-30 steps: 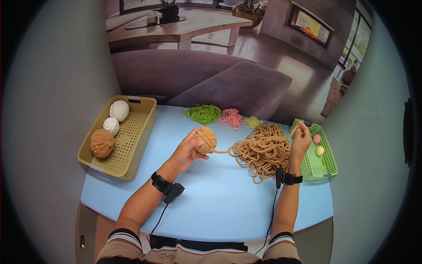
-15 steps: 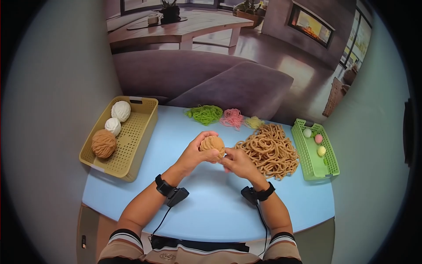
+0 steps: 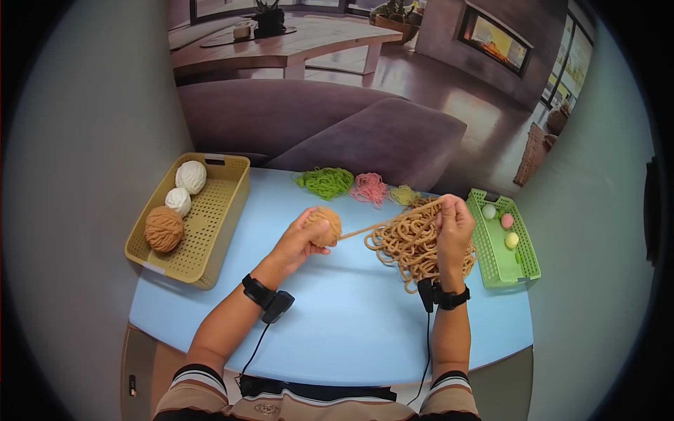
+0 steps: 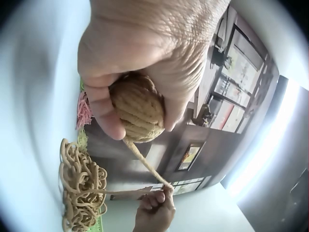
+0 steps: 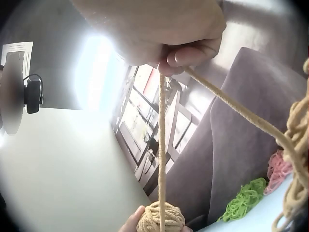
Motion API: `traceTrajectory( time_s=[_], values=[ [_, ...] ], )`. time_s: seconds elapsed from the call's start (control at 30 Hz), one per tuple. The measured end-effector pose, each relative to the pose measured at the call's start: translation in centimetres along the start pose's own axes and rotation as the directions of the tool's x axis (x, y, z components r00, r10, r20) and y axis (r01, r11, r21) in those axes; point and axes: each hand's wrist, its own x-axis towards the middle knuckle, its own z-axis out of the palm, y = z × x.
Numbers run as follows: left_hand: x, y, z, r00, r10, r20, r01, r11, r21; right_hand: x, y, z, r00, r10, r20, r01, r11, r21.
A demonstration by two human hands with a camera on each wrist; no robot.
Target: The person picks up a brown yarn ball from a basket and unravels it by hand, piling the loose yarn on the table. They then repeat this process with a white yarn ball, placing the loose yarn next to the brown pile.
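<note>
My left hand (image 3: pixel 298 243) grips a tan ball of yarn (image 3: pixel 326 226), fingers and thumb wrapped about its sides. From the ball a taut strand (image 3: pixel 386 223) climbs to my right hand (image 3: pixel 455 228), which pinches it above the loose tan yarn heap (image 3: pixel 411 245). The right wrist view shows the strand (image 5: pixel 162 145) running straight between the pinching fingertips (image 5: pixel 166 67) and the ball (image 5: pixel 161 217). Past those fingers, a second length of yarn slants back to the heap. Part of the heap is hidden behind my right hand and wrist.
At left, an olive basket (image 3: pixel 228 210) holds two white yarn balls and a brown one (image 3: pixel 164 229). A green basket (image 3: pixel 502 270) with several small balls stands at right. Green (image 3: pixel 325 182), pink (image 3: pixel 368 188) and pale yellow yarn (image 3: pixel 404 195) lie along the table's back.
My right hand went from the far right to the ball, then back out to the right with the strand drawn tight. The left hand still holds the ball, shifted slightly.
</note>
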Motion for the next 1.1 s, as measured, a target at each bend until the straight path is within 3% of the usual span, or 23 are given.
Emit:
traceTrajectory(
  time_s=[0.1,0.27,0.37,0.47,0.53,0.6,0.7,0.8,0.9,0.97,1.0,1.1],
  values=[
    [0.3,0.4,-0.6,0.997,0.077,-0.007,-0.077,0.987,-0.141,0.8,0.3,-1.0,0.995,-0.032,-0.099,0.032,0.999,0.001],
    [-0.4,1.3,0.7,0.986,0.132,0.098,-0.123,0.988,-0.098,3.2,5.0,-4.2,0.973,-0.106,-0.207,0.071,0.983,-0.168],
    [-0.7,1.5,1.1,0.984,0.086,0.157,-0.081,0.996,-0.041,3.1,5.9,-4.1,0.959,-0.273,-0.077,0.19,0.822,-0.537],
    [-1.0,1.6,1.6,0.974,0.047,0.223,-0.049,0.999,0.003,0.9,2.5,0.0,0.985,0.011,0.17,0.033,0.968,-0.25],
    [-1.4,1.6,1.9,0.962,0.019,0.272,-0.03,0.999,0.035,-1.0,1.5,2.5,0.839,0.234,0.492,-0.196,0.972,-0.128],
    [-1.8,1.7,2.3,0.946,-0.014,0.325,-0.009,0.998,0.067,-3.1,1.4,4.5,0.712,0.208,0.67,-0.201,0.975,-0.089],
    [-2.2,2.1,3.0,0.918,-0.061,0.392,0.001,0.988,0.151,-3.9,0.7,5.4,0.526,0.325,0.786,-0.27,0.94,-0.208],
    [-2.3,2.3,3.4,0.913,-0.044,0.405,-0.049,0.975,0.218,-3.5,2.4,4.5,0.496,0.365,0.788,-0.203,0.931,-0.304],
    [-2.3,2.2,3.3,0.942,-0.051,0.333,-0.046,0.96,0.277,-2.2,2.6,2.7,0.651,0.302,0.697,-0.299,0.945,-0.13],
    [-1.8,1.7,2.6,0.981,-0.021,0.195,-0.037,0.958,0.286,-1.8,1.2,2.2,0.77,0.259,0.583,-0.356,0.933,0.056],
    [-1.3,1.2,2.2,0.992,-0.006,0.126,-0.032,0.956,0.291,-1.4,0.8,1.7,0.816,0.225,0.533,-0.316,0.945,0.086],
    [0.0,-0.1,-0.8,0.999,0.015,0.049,-0.012,0.999,-0.05,0.0,0.4,-0.2,0.912,0.16,0.379,-0.224,0.966,0.131]
  ],
)
